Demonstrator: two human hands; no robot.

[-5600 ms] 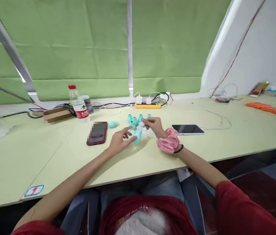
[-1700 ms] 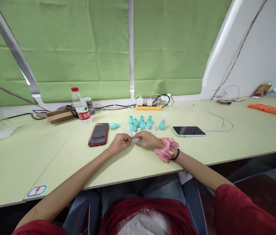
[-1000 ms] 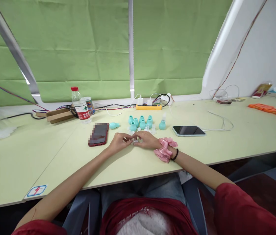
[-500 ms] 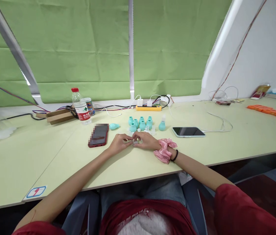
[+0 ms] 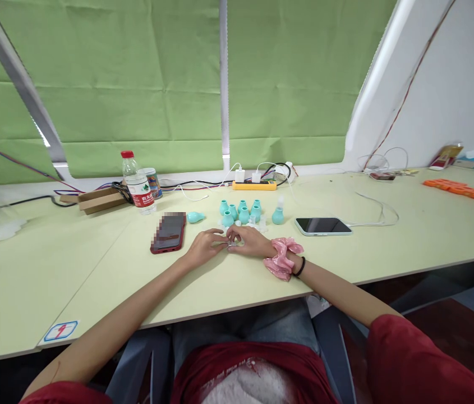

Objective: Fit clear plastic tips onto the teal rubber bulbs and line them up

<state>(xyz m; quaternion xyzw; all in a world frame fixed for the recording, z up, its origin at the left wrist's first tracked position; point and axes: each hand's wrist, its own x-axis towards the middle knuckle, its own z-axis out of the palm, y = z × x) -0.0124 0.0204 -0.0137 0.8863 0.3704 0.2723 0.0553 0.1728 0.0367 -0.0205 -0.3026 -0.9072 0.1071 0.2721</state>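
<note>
My left hand [image 5: 206,246] and my right hand [image 5: 250,241] meet low over the table, fingertips pinched together on a small clear plastic piece [image 5: 231,243]. Fingers cover most of that piece, so its exact shape does not show. Just beyond my hands stand several teal rubber bulbs [image 5: 243,214], open necks upward, with clear plastic parts [image 5: 262,223] lying among them. To their right, one teal bulb [image 5: 277,216] stands with a clear tip on top. Another teal bulb [image 5: 196,217] lies on its side at the left.
A red-cased phone [image 5: 168,232] lies left of my hands, a light-cased phone [image 5: 323,226] with a white cable to the right. Behind are a water bottle [image 5: 138,185], a can [image 5: 151,182], a cardboard box [image 5: 102,200] and a yellow power strip [image 5: 254,185]. Orange plastic pieces [image 5: 458,188] lie far right.
My left fingers have shifted slightly and straightened a little at the clear piece. The right hand and the bulbs stay where they were.
</note>
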